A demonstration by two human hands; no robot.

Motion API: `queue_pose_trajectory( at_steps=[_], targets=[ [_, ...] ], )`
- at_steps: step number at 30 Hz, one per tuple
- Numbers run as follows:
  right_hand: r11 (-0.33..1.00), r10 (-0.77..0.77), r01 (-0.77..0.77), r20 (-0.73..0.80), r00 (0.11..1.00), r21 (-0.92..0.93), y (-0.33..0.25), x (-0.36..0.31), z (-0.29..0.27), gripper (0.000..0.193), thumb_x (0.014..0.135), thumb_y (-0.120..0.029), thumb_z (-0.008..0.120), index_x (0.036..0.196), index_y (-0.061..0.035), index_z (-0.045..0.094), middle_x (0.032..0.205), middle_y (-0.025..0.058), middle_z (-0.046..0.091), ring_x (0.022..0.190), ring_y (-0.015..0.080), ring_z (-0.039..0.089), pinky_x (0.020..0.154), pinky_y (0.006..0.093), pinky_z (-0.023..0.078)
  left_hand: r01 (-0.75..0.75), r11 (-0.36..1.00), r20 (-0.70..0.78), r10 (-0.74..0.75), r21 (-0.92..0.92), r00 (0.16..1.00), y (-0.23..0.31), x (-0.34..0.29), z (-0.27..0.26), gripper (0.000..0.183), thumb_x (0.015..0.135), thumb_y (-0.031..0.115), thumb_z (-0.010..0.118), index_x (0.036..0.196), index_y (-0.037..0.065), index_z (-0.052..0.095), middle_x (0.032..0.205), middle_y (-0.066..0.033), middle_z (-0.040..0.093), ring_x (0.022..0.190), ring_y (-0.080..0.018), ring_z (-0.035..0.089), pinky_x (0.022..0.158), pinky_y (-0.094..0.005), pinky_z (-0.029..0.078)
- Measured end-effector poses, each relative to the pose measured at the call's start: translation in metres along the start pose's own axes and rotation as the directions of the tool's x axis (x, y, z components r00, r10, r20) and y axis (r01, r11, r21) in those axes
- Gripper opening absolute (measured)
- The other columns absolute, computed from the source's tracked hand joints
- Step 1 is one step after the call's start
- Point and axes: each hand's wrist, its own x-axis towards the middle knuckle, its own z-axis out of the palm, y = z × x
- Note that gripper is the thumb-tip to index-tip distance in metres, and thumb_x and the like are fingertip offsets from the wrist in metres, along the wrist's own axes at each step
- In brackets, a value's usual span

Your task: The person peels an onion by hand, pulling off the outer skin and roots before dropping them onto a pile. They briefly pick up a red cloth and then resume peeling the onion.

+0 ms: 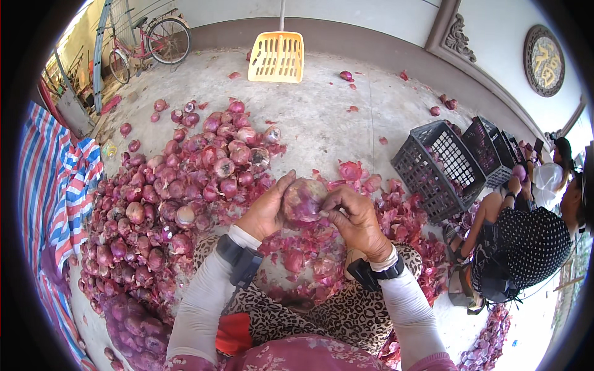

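A large red onion point(304, 199) with patchy brown and purple skin is up in front of me, above my lap. My left hand point(267, 209) cups it from the left side, the thumb along its upper edge. Against its lower right side, my right hand point(357, 217) has thumb and forefinger pinched together at the skin. Whether a flap of skin lies between those fingertips is too small to tell. Loose red onion skins point(303, 256) litter the floor under my hands and around my legs.
A big heap of red onions point(148, 210) spreads at my left, beside a striped sheet point(59, 185). Black crates point(439, 170) stand to the right, near a co-worker in a dotted top point(526, 247). A yellow slotted shovel point(276, 57) and a bicycle point(151, 43) are by the far wall.
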Motion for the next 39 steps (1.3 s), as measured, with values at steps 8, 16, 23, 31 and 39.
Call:
queue_pose_trajectory(
  at_steps=[8, 16, 23, 31, 39],
  targets=[
    [0.988, -0.011, -0.003, -0.093, 0.996, -0.156, -0.009, 0.003, 0.001, 0.018, 0.078, 0.004, 0.069, 0.094, -0.0002, 0.064, 0.09, 0.011, 0.066, 0.079, 0.0228, 0.066, 0.068, 0.0308, 0.052, -0.13, 0.991, -0.021, 0.13, -0.021, 0.991, 0.0, -0.001, 0.008, 0.053, 0.097, 0.046, 0.049, 0.128, 0.004, 0.053, 0.12, -0.0115, 0.063, 0.109, -0.0241, 0.061, 0.096, -0.0447, 0.05],
    [0.966, -0.02, -0.024, -0.165, 0.986, -0.259, 0.002, 0.003, 0.006, 0.015, 0.077, 0.004, 0.069, 0.091, -0.0002, 0.066, 0.084, 0.0151, 0.065, 0.078, 0.0288, 0.065, 0.066, 0.0331, 0.051, -0.204, 0.977, -0.038, 0.207, 0.063, 0.978, -0.002, 0.002, 0.0, 0.049, 0.097, 0.044, 0.051, 0.127, 0.005, 0.053, 0.117, -0.011, 0.064, 0.107, -0.0247, 0.062, 0.095, -0.0458, 0.051],
    [0.893, -0.15, 0.079, -0.127, 0.98, -0.443, 0.013, 0.002, 0.008, 0.016, 0.078, 0.004, 0.068, 0.091, 0.0, 0.06, 0.083, 0.0143, 0.065, 0.074, 0.0275, 0.066, 0.063, 0.033, 0.051, -0.219, 0.956, -0.124, 0.245, 0.196, 0.962, 0.002, -0.004, 0.014, 0.045, 0.097, 0.042, 0.051, 0.122, 0.004, 0.057, 0.112, -0.0085, 0.066, 0.102, -0.0194, 0.064, 0.091, -0.0368, 0.052],
    [0.926, 0.074, -0.188, -0.328, 0.942, -0.328, 0.016, 0.003, 0.005, 0.014, 0.08, -0.001, 0.067, 0.091, -0.0007, 0.057, 0.078, 0.0134, 0.062, 0.065, 0.0236, 0.065, 0.058, 0.033, 0.05, -0.223, 0.972, -0.086, 0.229, 0.076, 0.97, -0.003, -0.001, 0.018, 0.047, 0.097, 0.041, 0.052, 0.122, 0.003, 0.057, 0.114, -0.0071, 0.065, 0.102, -0.0176, 0.063, 0.092, -0.0352, 0.051],
    [0.888, 0.304, -0.365, -0.238, 0.923, -0.281, 0.012, 0.001, -0.004, 0.017, 0.078, 0.001, 0.066, 0.093, -0.0027, 0.06, 0.083, 0.0154, 0.064, 0.072, 0.0253, 0.065, 0.065, 0.0319, 0.05, -0.149, 0.986, -0.052, 0.146, -0.07, 0.988, 0.002, -0.004, 0.011, 0.054, 0.096, 0.048, 0.05, 0.128, 0.005, 0.054, 0.123, -0.0109, 0.061, 0.113, -0.0251, 0.06, 0.099, -0.0457, 0.047]
  ],
)
